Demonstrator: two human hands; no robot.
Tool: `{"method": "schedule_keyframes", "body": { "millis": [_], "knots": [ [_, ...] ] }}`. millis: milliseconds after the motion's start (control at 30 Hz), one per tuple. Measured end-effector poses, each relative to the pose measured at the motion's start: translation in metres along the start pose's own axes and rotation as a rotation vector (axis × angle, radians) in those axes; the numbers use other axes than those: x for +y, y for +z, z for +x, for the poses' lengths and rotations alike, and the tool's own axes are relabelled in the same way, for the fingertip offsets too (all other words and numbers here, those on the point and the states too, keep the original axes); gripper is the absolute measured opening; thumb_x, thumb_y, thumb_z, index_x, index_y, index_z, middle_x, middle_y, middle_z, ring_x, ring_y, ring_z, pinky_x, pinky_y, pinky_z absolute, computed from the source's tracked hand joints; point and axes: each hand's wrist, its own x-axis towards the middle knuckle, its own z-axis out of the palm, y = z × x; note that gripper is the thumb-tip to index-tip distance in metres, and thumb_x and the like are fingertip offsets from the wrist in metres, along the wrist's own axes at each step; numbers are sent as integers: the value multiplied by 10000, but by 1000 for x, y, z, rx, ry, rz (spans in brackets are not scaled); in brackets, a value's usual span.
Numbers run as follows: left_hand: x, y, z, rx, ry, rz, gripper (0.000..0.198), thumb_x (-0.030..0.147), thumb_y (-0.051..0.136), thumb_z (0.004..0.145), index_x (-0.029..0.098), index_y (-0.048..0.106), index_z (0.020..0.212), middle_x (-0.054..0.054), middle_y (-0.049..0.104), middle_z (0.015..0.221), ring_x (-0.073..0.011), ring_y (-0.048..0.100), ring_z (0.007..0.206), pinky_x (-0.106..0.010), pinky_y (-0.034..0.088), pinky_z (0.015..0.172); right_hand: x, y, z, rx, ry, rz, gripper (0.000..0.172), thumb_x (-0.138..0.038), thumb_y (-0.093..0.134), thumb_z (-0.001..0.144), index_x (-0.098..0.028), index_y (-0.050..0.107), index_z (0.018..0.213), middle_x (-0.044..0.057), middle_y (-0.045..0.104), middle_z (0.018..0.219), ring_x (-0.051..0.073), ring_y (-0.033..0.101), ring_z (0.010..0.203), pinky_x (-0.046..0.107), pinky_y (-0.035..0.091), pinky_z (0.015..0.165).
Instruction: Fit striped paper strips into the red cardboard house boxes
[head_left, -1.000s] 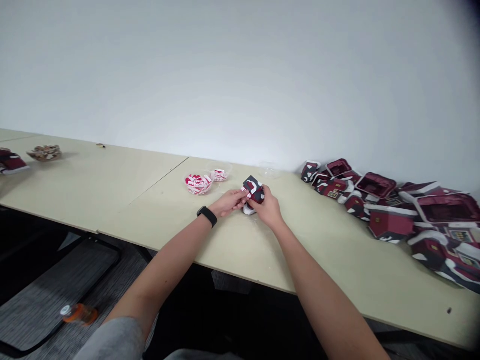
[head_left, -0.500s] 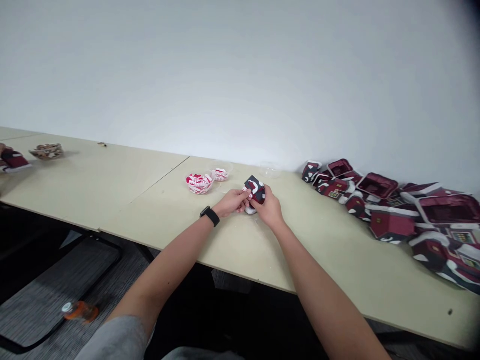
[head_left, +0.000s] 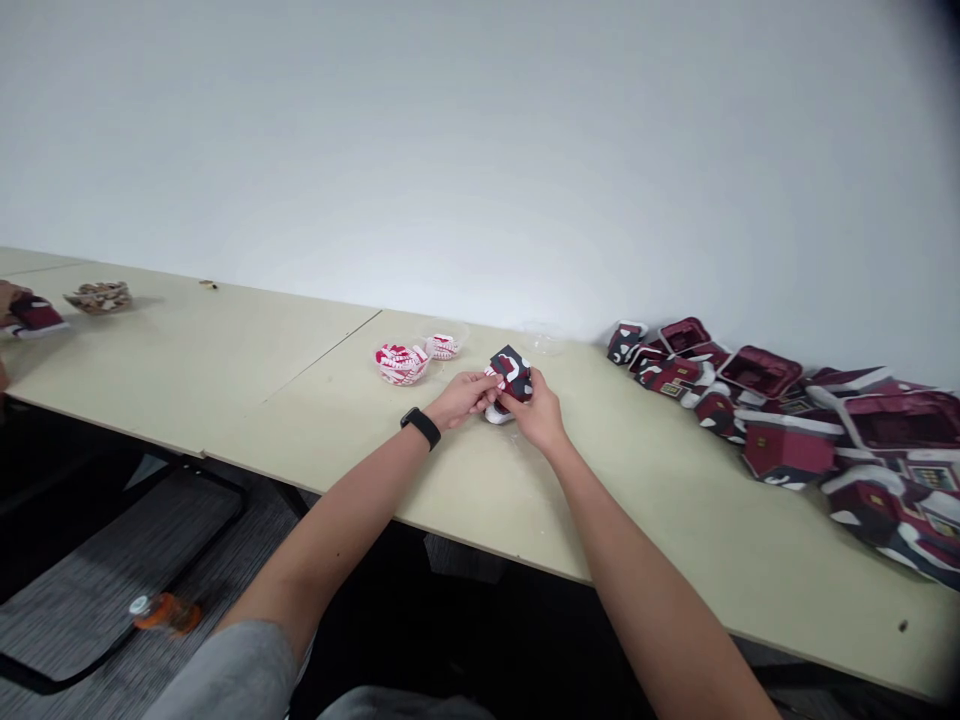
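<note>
My right hand (head_left: 541,412) grips a small house-shaped model (head_left: 513,370) in maroon, dark grey and white, held just over the table, with its thumb on the near side. From the left, my left hand (head_left: 466,398) meets the model with thumb and forefinger pinched together at its side. Whatever lies between those fingertips is too small to make out. A clear bowl (head_left: 402,366) of red-and-white striped pieces stands left of the model, and a second bowl (head_left: 442,346) with similar pieces sits just behind it.
A heap of maroon-and-grey house models (head_left: 787,440) covers the table's right side. A clear plastic container (head_left: 541,340) is near the wall. Farther left are a bowl of brown pieces (head_left: 101,297) and another maroon model (head_left: 34,315). An orange bottle (head_left: 166,612) lies on the floor.
The model has tilted slightly within my right hand, and my left fingertips stay pressed at its side. The whole view has shifted a little.
</note>
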Motion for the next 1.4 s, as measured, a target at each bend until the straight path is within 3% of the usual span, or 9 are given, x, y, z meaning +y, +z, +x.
{"method": "schedule_keyframes", "body": {
  "millis": [200,433,567,733,867,1067,1200,1400],
  "knots": [
    [-5,2,2,32,88,97,414,468,697,916,156,587,668,20,550,562,-54,425,439,-214,255,433,-1,2,0,28,20,8,480,-445,735,765,-205,636,1169,64,774,987,233,671,798,339,523,741],
    [0,5,1,46,32,-49,397,441,714,915,138,608,683,28,549,565,-34,360,415,-213,219,416,0,3,3,32,-2,16,575,-451,733,780,-182,616,1275,83,779,1040,230,678,800,342,529,748],
    [0,6,1,52,45,-52,406,432,683,954,136,606,687,24,555,563,-37,397,404,-207,247,410,0,4,3,54,-29,-19,578,-410,711,809,-179,599,1327,110,779,1103,254,705,874,369,549,817],
    [-4,6,1,18,-2,70,480,569,621,991,153,603,752,-11,617,596,-85,508,417,-230,351,424,1,4,0,106,-41,-138,647,-390,698,840,-167,552,1430,159,764,1191,309,714,988,426,552,891],
    [-5,3,-1,-16,-6,94,484,556,659,974,154,576,717,0,575,584,-72,479,432,-219,318,429,3,4,-1,104,-52,-199,656,-368,693,844,-174,541,1452,171,754,1222,334,712,1039,443,548,905],
    [4,5,-5,-51,13,-33,460,500,740,909,161,533,676,49,475,560,-37,335,446,-209,212,442,2,3,2,63,8,-68,595,-406,745,792,-181,603,1325,123,777,1135,287,714,945,417,557,882],
    [10,5,-6,-37,13,-98,400,481,725,915,156,562,749,50,473,607,-39,344,462,-208,182,429,2,-1,5,92,76,6,517,-453,789,746,-200,650,1175,95,782,1089,272,708,929,394,561,862],
    [9,1,-3,-65,-88,-130,363,463,699,921,153,574,779,37,488,607,-54,383,448,-216,181,408,4,-5,6,155,64,43,515,-450,782,742,-206,646,1175,90,784,1108,266,712,954,383,567,868]
  ]
}}
